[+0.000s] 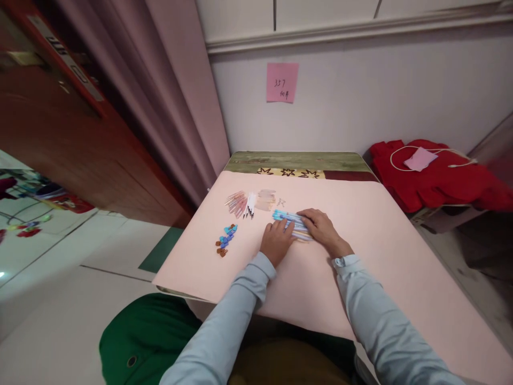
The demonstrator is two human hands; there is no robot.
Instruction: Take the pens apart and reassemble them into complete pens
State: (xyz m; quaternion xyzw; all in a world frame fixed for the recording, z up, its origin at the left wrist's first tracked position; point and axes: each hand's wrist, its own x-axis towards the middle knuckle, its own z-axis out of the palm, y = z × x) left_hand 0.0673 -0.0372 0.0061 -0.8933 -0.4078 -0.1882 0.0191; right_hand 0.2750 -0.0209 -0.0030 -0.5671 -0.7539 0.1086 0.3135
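Observation:
A bunch of blue and pastel pens lies on the pink table cover. My left hand rests at the near side of the bunch, fingers curled against the pens. My right hand lies over the bunch's right end, fingers bent down onto it. Left of the hands sit a pile of blue and brown pen caps, a fan of pink pen barrels, white refills with black tips and clear barrels. A few small springs lie beside them.
The table stands against a white wall bearing a pink sticky note. A red cloth with a white cable and pink slip lies to the right. A curtain and wooden door are on the left. A green seat is below.

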